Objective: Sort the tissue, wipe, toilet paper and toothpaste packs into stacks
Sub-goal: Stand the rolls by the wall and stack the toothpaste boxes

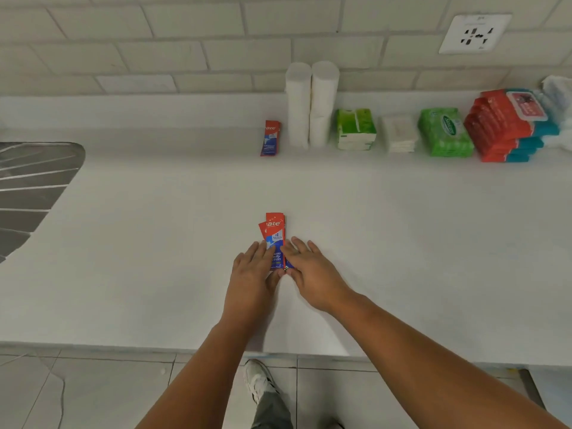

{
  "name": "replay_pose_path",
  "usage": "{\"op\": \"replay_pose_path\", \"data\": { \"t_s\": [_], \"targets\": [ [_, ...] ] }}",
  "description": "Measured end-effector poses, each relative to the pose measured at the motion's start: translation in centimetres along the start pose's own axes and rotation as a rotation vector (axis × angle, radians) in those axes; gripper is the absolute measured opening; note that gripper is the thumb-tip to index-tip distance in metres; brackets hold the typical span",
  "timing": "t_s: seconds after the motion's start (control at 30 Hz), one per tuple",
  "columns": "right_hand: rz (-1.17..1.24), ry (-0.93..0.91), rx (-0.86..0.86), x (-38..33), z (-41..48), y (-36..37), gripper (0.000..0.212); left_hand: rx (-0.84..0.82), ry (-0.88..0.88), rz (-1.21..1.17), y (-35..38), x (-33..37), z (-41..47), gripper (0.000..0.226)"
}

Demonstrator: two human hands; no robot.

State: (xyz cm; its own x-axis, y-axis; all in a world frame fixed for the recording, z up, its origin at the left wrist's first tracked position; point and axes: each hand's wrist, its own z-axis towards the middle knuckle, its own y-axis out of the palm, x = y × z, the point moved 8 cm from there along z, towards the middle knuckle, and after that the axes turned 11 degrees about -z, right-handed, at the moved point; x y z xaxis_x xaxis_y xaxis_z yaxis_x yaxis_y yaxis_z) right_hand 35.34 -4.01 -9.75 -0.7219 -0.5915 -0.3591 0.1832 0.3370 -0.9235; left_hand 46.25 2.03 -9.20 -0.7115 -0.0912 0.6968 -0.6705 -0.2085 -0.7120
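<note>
Two hands, the left hand [251, 270] and the right hand [309, 269], press flat on two toothpaste packs [275, 235] (one lies crooked on the other) on the white counter [154, 243].

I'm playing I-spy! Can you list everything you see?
Front toothpaste packs: at least two, red-blue, under the hands.
Back toothpaste pack: one visible, red-blue, left of rolls.
Toilet rolls: two columns, white, by wall.
Tissue stacks: two, green and white, right of rolls.
Wipe stacks: two, green and red-teal, far right.
Crumpled plastic: one, whitish, right edge.
Socket: one, white, wall.
Draining board: one, grey, left.
Shoe: one, white, floor.
Hands: left hand, right hand, flat on front packs.
</note>
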Motion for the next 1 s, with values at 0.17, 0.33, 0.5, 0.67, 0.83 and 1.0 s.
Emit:
{"op": "replay_pose_path", "data": {
  "t_s": [0.17,0.33,0.5,0.67,0.83,1.0],
  "targets": [
    [0.050,0.079,0.012,-0.5,5.9,-0.1,0.059,-0.018,-0.007,0.008,-2.8,-3.6,4.5,0.058],
    [0.079,0.158,0.064,-0.9,12.4,-1.3,0.060,-0.027,-0.035,0.009,-4.7,-6.4,10.3,0.058],
    [0.129,0.242,0.131,-0.3,18.5,-1.8,0.060,-0.020,-0.036,0.010,-5.8,-9.0,16.1,0.057],
    [0.094,0.230,0.264,0.0,22.6,-2.8,0.049,0.034,0.035,0.036,-6.9,-10.3,21.0,0.051],
    [0.032,0.195,0.386,0.1,23.4,-3.6,0.039,0.105,0.078,0.004,-7.2,-10.9,22.7,0.047],
    [0.044,0.281,0.421,0.5,22.7,-3.8,0.045,0.136,0.026,-0.064,-7.5,-11.2,22.4,0.046]
  ]
}}
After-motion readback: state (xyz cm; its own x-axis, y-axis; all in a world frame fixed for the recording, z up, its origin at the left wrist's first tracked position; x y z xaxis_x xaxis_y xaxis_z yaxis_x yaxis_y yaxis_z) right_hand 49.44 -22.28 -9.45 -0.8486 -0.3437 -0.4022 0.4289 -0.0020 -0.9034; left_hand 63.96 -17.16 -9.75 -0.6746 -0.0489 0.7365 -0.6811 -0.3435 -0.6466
